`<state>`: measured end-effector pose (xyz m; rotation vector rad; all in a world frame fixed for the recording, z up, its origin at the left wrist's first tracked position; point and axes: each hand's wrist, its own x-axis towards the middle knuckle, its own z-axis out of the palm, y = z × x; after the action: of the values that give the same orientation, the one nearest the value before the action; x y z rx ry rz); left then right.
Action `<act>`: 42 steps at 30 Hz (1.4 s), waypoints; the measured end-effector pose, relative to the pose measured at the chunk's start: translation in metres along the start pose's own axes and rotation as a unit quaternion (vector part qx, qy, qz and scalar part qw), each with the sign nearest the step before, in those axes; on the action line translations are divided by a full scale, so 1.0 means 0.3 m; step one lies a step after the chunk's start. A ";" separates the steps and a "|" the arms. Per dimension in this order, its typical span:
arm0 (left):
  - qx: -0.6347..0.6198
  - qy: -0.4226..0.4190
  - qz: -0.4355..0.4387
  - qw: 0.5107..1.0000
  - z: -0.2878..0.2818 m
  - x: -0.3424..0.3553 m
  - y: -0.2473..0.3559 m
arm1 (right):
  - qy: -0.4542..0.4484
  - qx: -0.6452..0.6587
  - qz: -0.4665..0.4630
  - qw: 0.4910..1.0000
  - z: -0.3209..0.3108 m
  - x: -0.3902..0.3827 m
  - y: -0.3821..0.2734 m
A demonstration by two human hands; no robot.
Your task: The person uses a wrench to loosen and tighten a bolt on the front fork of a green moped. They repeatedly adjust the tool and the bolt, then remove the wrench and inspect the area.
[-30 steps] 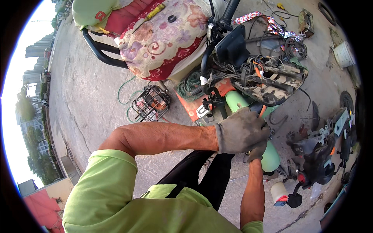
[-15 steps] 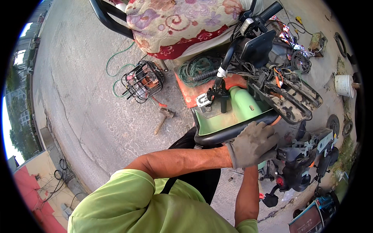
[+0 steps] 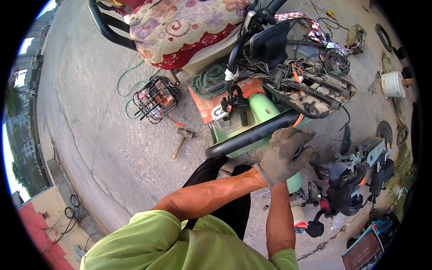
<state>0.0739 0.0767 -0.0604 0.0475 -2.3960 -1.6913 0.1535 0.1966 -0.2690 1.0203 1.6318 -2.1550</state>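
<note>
From where I'm standing, the left hand (image 3: 282, 157), in a grey work glove, has its fingers curled by the right end of a thick black bar (image 3: 252, 135). Can't tell if it's clamped on anything. The right hand is hidden behind that glove, so no clue there either, just 1 bare forearm (image 3: 280, 220) below. The green plastic body (image 3: 261, 109) with the bar sits up and left of the glove. Muddy black frame (image 3: 310, 92) above right, hammer (image 3: 182, 141) well off left.
</note>
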 end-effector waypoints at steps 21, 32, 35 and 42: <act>-0.154 -0.315 0.092 0.932 -0.103 0.121 -0.077 | -0.010 -0.031 -0.007 0.999 -0.049 0.019 0.001; 0.007 0.023 -0.092 0.996 0.002 -0.021 0.039 | 0.003 -0.048 -0.004 0.999 -0.069 -0.050 -0.013; -0.037 0.016 -0.038 0.998 0.036 -0.014 -0.007 | 0.002 -0.044 -0.015 0.999 -0.080 -0.033 -0.026; -0.128 -0.249 0.044 0.959 -0.056 0.069 -0.078 | -0.014 0.037 -0.020 0.999 -0.032 -0.011 -0.031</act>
<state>0.0547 0.0499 -0.0739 -0.5819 -2.4179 -2.1571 0.1541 0.2080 -0.2612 0.9800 1.5840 -2.2605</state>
